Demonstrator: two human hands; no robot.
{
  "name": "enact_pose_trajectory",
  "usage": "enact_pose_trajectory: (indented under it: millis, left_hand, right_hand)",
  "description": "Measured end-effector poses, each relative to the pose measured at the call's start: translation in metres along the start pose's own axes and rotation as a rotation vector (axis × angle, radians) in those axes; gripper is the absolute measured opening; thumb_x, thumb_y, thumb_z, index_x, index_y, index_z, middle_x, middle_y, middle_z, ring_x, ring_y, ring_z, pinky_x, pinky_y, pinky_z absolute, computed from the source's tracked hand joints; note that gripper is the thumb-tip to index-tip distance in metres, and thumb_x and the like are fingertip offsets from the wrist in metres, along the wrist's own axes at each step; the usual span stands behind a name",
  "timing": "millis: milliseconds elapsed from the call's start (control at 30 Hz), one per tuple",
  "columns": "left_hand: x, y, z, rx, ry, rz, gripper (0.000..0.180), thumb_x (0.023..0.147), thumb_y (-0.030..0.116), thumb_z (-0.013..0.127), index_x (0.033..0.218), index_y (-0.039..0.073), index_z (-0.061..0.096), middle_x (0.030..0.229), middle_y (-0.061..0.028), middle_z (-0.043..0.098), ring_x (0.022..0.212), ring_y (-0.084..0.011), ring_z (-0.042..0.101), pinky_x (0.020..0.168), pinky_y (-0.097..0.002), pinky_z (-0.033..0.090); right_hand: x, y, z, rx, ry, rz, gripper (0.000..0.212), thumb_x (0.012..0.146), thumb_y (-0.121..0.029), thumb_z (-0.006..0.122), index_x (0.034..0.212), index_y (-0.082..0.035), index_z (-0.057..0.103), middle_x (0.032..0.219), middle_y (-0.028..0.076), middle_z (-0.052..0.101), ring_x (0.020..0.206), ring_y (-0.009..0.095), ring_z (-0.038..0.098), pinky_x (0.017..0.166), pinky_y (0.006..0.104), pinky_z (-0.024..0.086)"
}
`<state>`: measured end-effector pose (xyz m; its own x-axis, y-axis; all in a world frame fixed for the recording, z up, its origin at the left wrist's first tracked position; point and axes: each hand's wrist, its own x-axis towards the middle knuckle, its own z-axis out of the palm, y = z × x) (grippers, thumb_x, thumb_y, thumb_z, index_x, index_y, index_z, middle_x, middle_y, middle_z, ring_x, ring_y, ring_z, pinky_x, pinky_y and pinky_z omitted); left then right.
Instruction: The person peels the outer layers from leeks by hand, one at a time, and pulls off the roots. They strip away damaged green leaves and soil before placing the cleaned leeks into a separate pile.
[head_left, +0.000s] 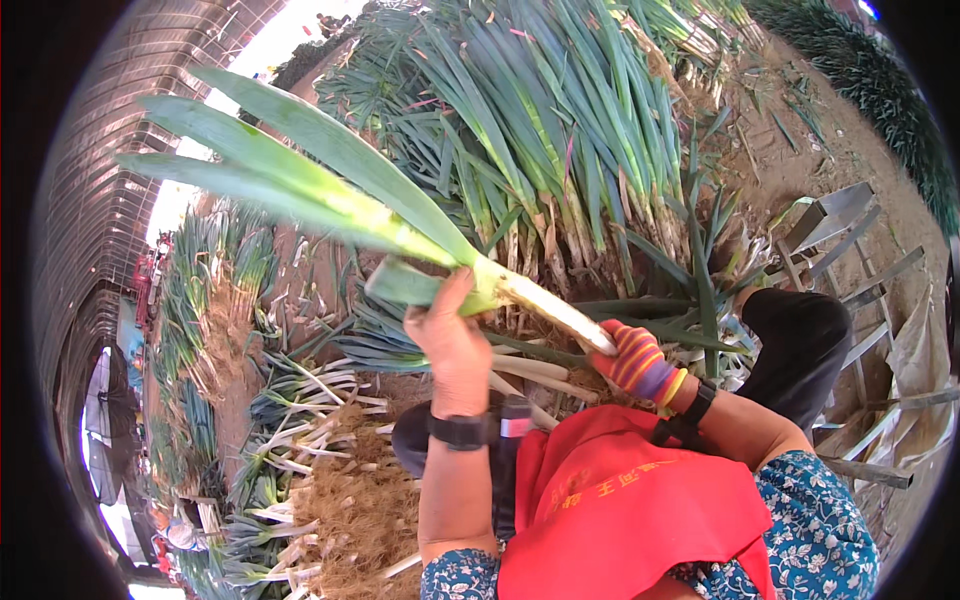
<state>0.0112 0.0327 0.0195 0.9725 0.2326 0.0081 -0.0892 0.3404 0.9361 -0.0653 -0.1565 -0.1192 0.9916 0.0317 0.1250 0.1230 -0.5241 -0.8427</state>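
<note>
A large green onion [558,318] lies slantwise across my two hands, its broad leaves fanned out to the upper left. My bare left hand [450,335] is closed round its neck, where the white stalk meets the leaves. A short bent leaf [405,283] sticks out beside that hand. My right hand [637,362], in a striped purple, red and yellow glove, is closed on the lower end of the stalk. The root end is hidden in that glove. Some of the leaf edges are blurred.
A big heap of green onions [560,130] stands just ahead. To the left, several more lie in a pile [290,440] beside a brown mass of roots [350,500]. A metal frame [860,260] is at the right. My red apron [640,500] covers my lap.
</note>
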Motion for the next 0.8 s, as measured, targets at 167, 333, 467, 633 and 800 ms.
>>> enact_pose_trajectory:
  millis: [167,333,467,633,800]
  left_hand:
    - [-0.029,-0.043,0.036,0.063,-0.102,-0.228,0.014,0.074,0.013,0.065,0.077,0.0,0.062,0.061,-0.0078,0.058,0.039,-0.0143,0.05,0.035,-0.0279,0.038]
    - [-0.081,-0.089,0.043,0.585,-0.573,-0.676,0.01,0.072,0.005,0.064,0.081,0.0,0.063,0.064,-0.0052,0.059,0.042,-0.0123,0.049,0.034,-0.0262,0.035]
    - [-0.102,-0.135,0.009,0.556,-0.822,-0.806,0.026,0.071,0.015,0.072,0.089,0.001,0.058,0.066,-0.0026,0.058,0.052,-0.0127,0.054,0.043,-0.0259,0.04]
    - [-0.039,-0.072,0.014,0.202,-0.462,-0.277,0.027,0.085,0.021,0.061,0.107,0.007,0.052,0.1,-0.007,0.058,0.09,-0.0165,0.058,0.073,-0.0311,0.052]
    - [-0.01,-0.023,-0.005,-0.177,-0.175,-0.274,0.013,0.086,0.012,0.06,0.096,0.004,0.057,0.096,-0.0133,0.063,0.099,-0.0285,0.06,0.084,-0.0443,0.051]
  right_hand:
    - [0.012,0.001,-0.019,-0.152,0.184,0.043,0.034,0.071,-0.027,0.07,0.099,-0.008,0.061,0.071,0.017,0.063,0.066,0.035,0.061,0.058,0.0414,0.048]
    - [0.03,0.011,-0.048,-0.229,0.24,-0.023,0.036,0.07,-0.021,0.07,0.1,-0.005,0.061,0.069,0.017,0.062,0.064,0.035,0.061,0.057,0.0398,0.048]
    - [0.043,-0.01,-0.074,-0.277,0.177,-0.061,0.033,0.071,-0.021,0.069,0.1,-0.006,0.062,0.074,0.018,0.063,0.067,0.035,0.061,0.057,0.0397,0.048]
    - [0.033,0.011,-0.085,-0.294,0.3,-0.222,0.03,0.071,-0.022,0.071,0.094,-0.004,0.062,0.077,0.018,0.062,0.07,0.035,0.062,0.057,0.0385,0.048]
    - [0.029,0.022,-0.073,-0.5,0.022,-0.296,0.045,0.068,-0.015,0.062,0.112,-0.007,0.056,0.099,0.013,0.059,0.097,0.033,0.056,0.081,0.0402,0.045]
